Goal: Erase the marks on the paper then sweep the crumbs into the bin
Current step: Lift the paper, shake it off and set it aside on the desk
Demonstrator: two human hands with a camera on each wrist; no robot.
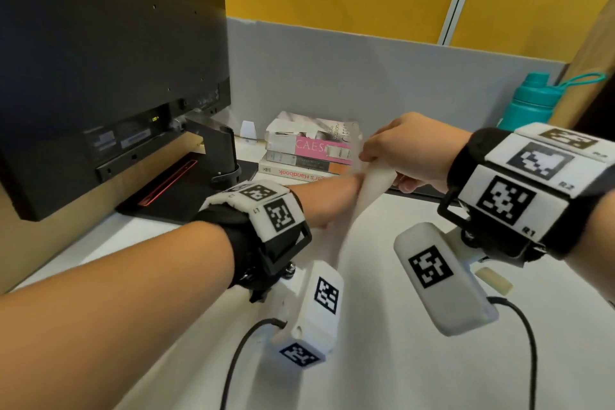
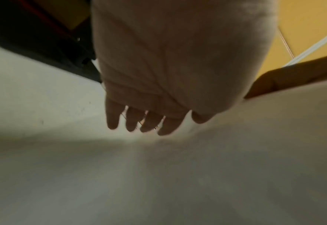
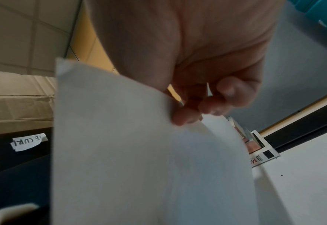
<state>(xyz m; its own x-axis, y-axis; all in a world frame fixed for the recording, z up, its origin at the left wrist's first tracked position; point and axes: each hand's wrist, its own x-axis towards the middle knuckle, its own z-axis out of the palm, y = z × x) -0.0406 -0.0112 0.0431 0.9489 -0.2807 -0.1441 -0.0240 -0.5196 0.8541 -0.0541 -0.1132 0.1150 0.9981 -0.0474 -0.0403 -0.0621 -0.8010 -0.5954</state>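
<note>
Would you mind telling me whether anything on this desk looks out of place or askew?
The paper is off the desk, curled and tilted, pinched by the right hand. A torn white box lies on the book stack.

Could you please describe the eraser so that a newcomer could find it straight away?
On the white desk, look just below the right hand's wrist camera. The eraser lies there, a small cream block, the only loose thing on that stretch of desk.
</note>
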